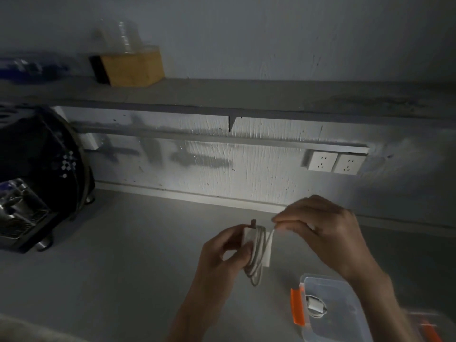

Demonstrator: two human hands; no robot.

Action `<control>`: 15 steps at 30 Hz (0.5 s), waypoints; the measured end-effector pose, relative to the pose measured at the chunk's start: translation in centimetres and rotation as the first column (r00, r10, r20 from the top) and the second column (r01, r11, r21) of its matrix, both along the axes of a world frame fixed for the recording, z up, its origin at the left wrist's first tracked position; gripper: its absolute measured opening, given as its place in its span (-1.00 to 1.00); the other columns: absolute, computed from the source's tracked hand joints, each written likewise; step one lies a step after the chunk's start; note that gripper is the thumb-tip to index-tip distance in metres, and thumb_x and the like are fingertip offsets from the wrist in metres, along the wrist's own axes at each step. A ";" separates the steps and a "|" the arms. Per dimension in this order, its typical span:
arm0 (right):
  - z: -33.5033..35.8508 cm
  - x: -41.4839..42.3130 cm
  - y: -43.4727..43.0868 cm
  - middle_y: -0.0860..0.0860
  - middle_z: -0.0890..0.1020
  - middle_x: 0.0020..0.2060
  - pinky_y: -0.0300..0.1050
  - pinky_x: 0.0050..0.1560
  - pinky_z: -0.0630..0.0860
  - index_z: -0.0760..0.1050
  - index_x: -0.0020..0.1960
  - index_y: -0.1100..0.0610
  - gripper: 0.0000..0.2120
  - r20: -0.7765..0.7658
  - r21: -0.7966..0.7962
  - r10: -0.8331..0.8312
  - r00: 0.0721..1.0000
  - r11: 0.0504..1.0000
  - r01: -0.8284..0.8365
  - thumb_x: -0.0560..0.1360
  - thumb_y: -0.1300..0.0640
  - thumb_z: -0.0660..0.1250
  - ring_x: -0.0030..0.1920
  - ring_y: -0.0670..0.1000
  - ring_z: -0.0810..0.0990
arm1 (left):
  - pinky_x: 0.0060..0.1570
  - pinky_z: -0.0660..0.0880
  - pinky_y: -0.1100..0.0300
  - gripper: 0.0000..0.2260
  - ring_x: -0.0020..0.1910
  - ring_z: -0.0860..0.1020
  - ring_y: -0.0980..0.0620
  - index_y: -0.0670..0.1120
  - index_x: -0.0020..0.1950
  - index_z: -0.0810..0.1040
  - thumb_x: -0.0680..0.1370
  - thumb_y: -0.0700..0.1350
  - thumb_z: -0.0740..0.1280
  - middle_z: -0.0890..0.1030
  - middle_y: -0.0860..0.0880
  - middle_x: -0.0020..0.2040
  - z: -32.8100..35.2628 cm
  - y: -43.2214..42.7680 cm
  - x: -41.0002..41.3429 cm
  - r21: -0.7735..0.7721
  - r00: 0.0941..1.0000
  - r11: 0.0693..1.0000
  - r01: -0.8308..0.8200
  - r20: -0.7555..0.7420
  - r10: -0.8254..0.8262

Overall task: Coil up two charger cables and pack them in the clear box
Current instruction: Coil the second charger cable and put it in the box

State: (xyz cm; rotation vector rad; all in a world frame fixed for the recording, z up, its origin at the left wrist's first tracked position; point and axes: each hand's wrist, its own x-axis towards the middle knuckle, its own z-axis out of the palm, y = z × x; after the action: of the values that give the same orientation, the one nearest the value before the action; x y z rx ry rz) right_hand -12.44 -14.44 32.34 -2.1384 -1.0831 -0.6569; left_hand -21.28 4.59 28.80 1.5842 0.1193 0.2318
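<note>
My left hand [225,253] grips a white charger block [267,248] with a white cable [256,265] wound around it in loops that hang below. A dark plug tip sticks up from the top of the block. My right hand [320,228] pinches the free end of that cable just right of the block, above the counter. At the lower right stands the clear box [345,287] with an orange latch [297,307]. Inside it lies a second white coiled cable [315,307]. My right forearm covers part of the box.
A black coffee machine [37,178] stands at the left on the grey counter [123,255]. Two white wall sockets [333,162] sit on the back wall at right. A shelf above holds a brown box [133,66] and clear cups. Another orange-trimmed piece [429,329] lies at the bottom right.
</note>
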 end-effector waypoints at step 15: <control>-3.9 2.4 3.2 -0.20 0.67 -0.18 -0.26 -0.15 0.48 0.64 -0.12 -0.02 -0.89 -0.337 0.376 0.086 0.938 0.925 0.050 0.46 -0.02 0.38 -0.10 -0.05 0.64 | -0.21 0.52 0.17 -0.79 -0.25 0.59 0.07 -0.04 -0.02 0.72 0.42 -0.12 0.33 0.68 -0.02 -0.22 1.2 0.6 0.7 -0.060 0.989 0.990 0.124 -0.076 -0.129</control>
State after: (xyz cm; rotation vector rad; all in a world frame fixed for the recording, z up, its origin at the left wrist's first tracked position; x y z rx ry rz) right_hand -10.03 -11.21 28.46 -1.8141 -0.7139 -0.4145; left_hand -20.58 5.18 29.98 1.5401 0.0859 0.0656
